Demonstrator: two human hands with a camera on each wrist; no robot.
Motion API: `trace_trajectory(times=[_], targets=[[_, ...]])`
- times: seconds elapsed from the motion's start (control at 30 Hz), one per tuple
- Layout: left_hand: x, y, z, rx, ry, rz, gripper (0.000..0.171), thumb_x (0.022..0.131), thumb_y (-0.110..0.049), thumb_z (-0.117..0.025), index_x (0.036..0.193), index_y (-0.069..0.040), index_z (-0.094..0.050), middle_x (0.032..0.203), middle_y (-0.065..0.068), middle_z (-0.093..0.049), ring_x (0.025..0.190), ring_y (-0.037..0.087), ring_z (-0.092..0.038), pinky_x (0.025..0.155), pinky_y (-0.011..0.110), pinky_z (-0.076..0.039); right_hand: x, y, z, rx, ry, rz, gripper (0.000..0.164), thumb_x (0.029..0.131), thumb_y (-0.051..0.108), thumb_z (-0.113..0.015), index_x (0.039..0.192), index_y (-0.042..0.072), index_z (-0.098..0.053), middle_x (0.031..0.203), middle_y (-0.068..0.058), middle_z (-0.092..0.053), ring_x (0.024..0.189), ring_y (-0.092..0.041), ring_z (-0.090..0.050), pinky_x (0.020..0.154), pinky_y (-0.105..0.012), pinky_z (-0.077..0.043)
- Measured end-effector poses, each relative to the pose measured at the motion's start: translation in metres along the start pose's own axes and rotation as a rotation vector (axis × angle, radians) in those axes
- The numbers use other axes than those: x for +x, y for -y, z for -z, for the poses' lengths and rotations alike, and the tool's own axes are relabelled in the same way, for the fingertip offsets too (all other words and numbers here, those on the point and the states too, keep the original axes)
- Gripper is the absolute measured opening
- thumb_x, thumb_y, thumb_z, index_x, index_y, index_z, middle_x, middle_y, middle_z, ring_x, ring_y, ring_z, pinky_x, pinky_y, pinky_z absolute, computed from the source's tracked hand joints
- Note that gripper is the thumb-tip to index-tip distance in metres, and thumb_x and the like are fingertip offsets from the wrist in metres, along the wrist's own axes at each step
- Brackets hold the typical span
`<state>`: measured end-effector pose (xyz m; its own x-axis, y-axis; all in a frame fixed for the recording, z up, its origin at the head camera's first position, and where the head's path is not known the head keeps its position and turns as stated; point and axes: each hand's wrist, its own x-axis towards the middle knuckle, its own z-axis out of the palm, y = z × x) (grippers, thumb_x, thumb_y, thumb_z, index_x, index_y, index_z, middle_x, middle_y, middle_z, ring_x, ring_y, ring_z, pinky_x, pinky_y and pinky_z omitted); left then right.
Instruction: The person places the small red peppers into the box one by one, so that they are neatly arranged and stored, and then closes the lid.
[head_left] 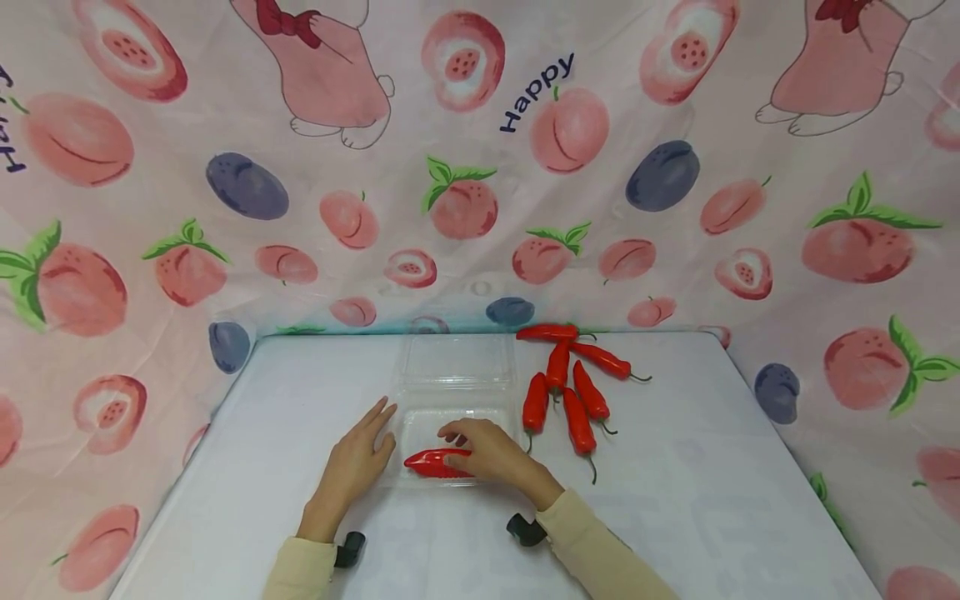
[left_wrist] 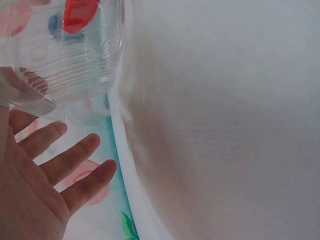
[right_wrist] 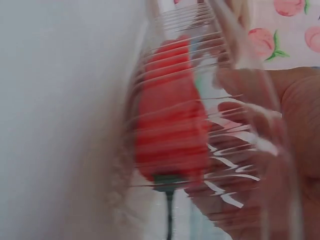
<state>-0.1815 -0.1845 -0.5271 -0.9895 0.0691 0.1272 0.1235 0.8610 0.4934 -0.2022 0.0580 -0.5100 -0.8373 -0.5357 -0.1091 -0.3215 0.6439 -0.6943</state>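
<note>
A red chili pepper (head_left: 435, 463) lies sideways along the near side of a clear plastic clamshell box (head_left: 420, 423), its lid folded back. My right hand (head_left: 491, 450) is over the box with its thumb at the pepper and its loosely bent fingers above and beyond it. Through the ribbed box wall, the right wrist view shows the pepper (right_wrist: 172, 115) with its green stem toward the camera. My left hand (head_left: 356, 462) is by the box's left edge, fingers extended; in the left wrist view the fingers (left_wrist: 80, 185) are spread beside the clear wall.
Several red chili peppers (head_left: 580, 421) with dark stems lie in a loose group right of the box. The box lid (head_left: 457, 362) extends toward the back of the white table (head_left: 712, 467). Behind it hangs a fruit-print cloth (head_left: 465, 133).
</note>
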Motion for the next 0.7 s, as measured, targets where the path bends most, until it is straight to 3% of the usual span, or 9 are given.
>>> trace_trajectory(times=[0.27, 0.7], targets=[[-0.001, -0.001, 0.000, 0.004, 0.000, 0.002, 0.050, 0.096, -0.023, -0.056, 0.144, -0.016, -0.051, 0.156, 0.004, -0.041, 0.133, 0.035, -0.052, 0.103, 0.057, -0.048, -0.010, 0.014, 0.015, -0.003, -0.045, 0.042, 0.045, 0.088, 0.031, -0.072, 0.131, 0.023, -0.061, 0.124, -0.002, -0.067, 0.106, -0.015, -0.062, 0.084, -0.025, -0.057], [0.000, -0.001, -0.002, 0.011, 0.000, 0.013, 0.050, 0.096, -0.023, -0.056, 0.145, -0.016, -0.050, 0.157, 0.004, -0.041, 0.134, 0.035, -0.051, 0.104, 0.057, -0.047, -0.032, 0.028, 0.043, 0.004, -0.145, 0.106, 0.044, 0.089, 0.028, -0.071, 0.131, 0.022, -0.060, 0.124, 0.000, -0.065, 0.109, -0.020, -0.063, 0.088, -0.035, -0.059]])
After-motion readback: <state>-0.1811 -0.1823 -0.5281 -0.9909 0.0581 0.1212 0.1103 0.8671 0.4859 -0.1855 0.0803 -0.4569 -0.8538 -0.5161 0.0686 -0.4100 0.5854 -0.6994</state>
